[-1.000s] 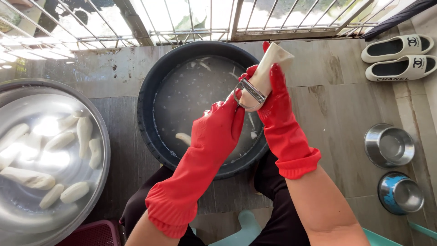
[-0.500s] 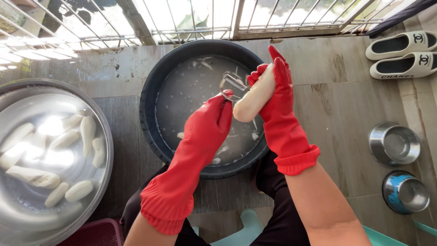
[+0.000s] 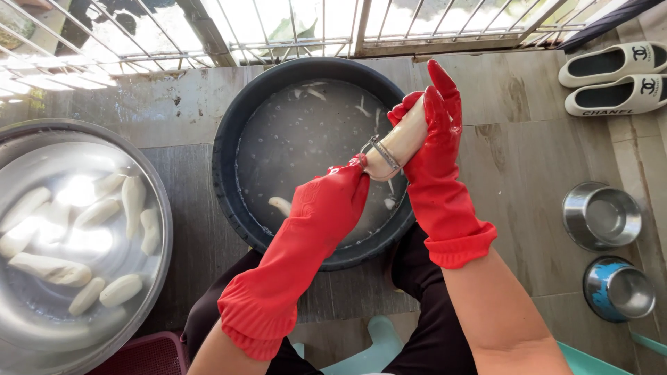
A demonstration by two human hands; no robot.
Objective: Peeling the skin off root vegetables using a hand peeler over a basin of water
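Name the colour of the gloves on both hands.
Red gloves, clearest in the head view.

We peel over the black basin [image 3: 236, 125].
Right hand [image 3: 434, 146] grips white root [image 3: 403, 139]; left hand [image 3: 330, 201] w/ peeler [image 3: 379, 149] on it.

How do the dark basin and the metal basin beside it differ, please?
The dark basin is black plastic and lies under the gloved hands; the metal basin, to the left, is shiny steel. The dark basin holds murky water, peel scraps and one pale root; the metal basin holds many peeled ones. Both are round and hold water.
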